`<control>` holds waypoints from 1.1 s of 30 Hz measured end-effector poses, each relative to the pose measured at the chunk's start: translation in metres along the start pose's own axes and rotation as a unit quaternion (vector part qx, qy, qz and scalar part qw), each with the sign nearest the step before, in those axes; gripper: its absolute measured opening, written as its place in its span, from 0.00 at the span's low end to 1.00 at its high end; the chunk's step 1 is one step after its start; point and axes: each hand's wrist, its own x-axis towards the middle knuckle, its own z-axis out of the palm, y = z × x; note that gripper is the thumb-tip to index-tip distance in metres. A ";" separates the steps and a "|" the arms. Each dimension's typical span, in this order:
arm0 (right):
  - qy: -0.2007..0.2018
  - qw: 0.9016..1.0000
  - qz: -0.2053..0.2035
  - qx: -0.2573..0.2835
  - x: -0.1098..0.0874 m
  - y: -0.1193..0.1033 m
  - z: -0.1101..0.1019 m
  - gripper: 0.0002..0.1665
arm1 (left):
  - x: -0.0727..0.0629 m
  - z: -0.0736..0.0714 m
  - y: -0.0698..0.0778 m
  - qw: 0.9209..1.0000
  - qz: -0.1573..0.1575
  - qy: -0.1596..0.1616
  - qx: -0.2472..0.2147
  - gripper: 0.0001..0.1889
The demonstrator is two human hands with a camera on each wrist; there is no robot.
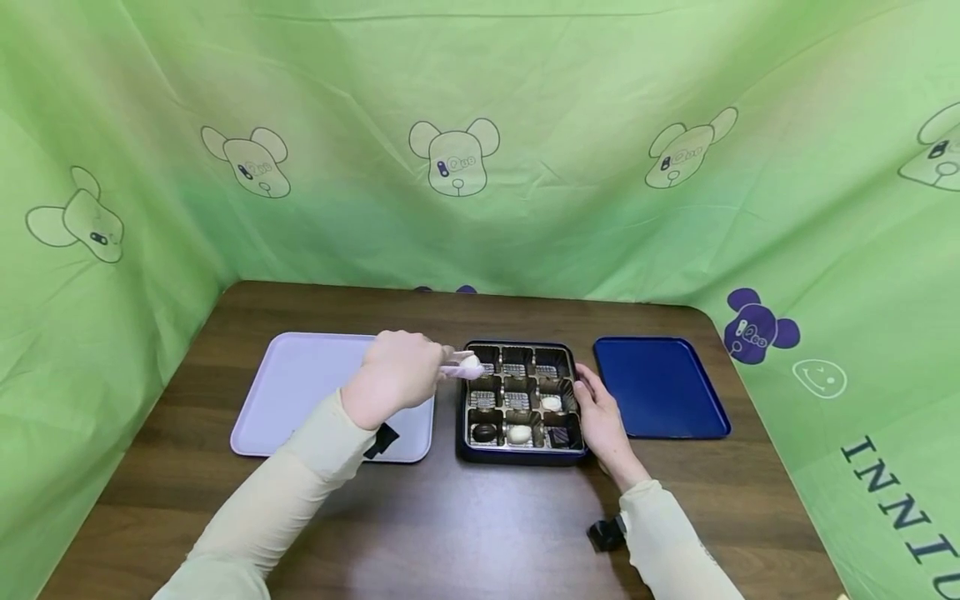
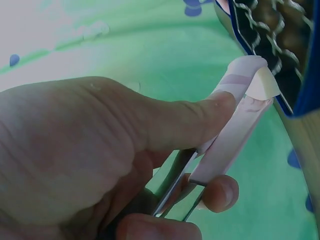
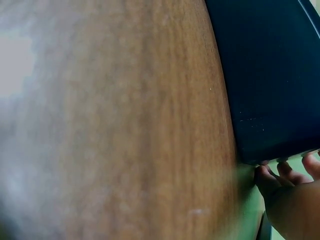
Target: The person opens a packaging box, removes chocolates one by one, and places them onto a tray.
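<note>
My left hand holds a pair of tongs with pale lilac tips and a metal handle. A small white chocolate piece is pinched between those tips, over the upper left of a dark blue box. The box has a divided plastic insert. Along its front row lie a dark round chocolate, a white one and a dark square one. Another white piece sits in the middle row's right compartment. My right hand rests with its fingers against the box's right side.
A pale lilac tray lies left of the box, partly under my left arm. On the right is a flat dark blue lid. Brown wooden table surrounds them, with a green patterned curtain behind.
</note>
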 end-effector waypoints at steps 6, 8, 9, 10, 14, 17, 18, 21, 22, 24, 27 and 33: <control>-0.001 1.000 -0.004 0.011 -0.002 -0.002 -0.001 0.28 | -0.010 0.009 -0.022 0.999 -0.033 0.009 -0.019 0.17; -0.002 1.000 -0.004 0.013 -0.002 -0.002 -0.001 0.28 | -0.014 0.012 -0.030 0.999 -0.045 0.010 -0.029 0.16; -0.003 1.000 -0.003 0.013 -0.002 -0.003 0.000 0.28 | -0.016 0.014 -0.034 0.998 -0.051 0.009 -0.033 0.16; -0.003 1.000 -0.002 0.012 -0.002 -0.003 0.000 0.28 | -0.018 0.016 -0.038 0.998 -0.058 0.007 -0.038 0.16; -0.005 1.000 0.000 0.009 -0.001 -0.001 0.000 0.27 | -0.029 0.022 -0.054 0.995 -0.083 -0.014 -0.061 0.15; -0.006 1.000 0.003 0.011 -0.001 -0.001 0.000 0.27 | -0.036 0.026 -0.066 0.992 -0.103 -0.024 -0.075 0.16; -0.006 1.000 0.003 0.012 -0.001 -0.001 0.000 0.28 | -0.039 0.028 -0.070 0.991 -0.107 -0.027 -0.077 0.15; -0.004 1.000 0.002 0.016 -0.002 -0.002 0.000 0.28 | -0.045 0.030 -0.080 0.989 -0.118 -0.029 -0.083 0.17; -0.003 1.000 0.001 0.016 -0.002 -0.002 0.000 0.28 | -0.047 0.031 -0.083 0.989 -0.120 -0.030 -0.085 0.18; -0.004 1.000 0.001 0.019 -0.003 -0.002 0.000 0.28 | -0.051 0.032 -0.088 0.989 -0.117 -0.025 -0.082 0.19; -0.005 1.000 0.003 0.022 -0.002 -0.001 0.000 0.28 | -0.057 0.036 -0.095 0.989 -0.124 -0.025 -0.083 0.19; -0.002 1.000 0.002 0.019 -0.001 -0.001 0.001 0.28 | -0.064 0.048 -0.108 0.984 -0.149 -0.044 -0.082 0.17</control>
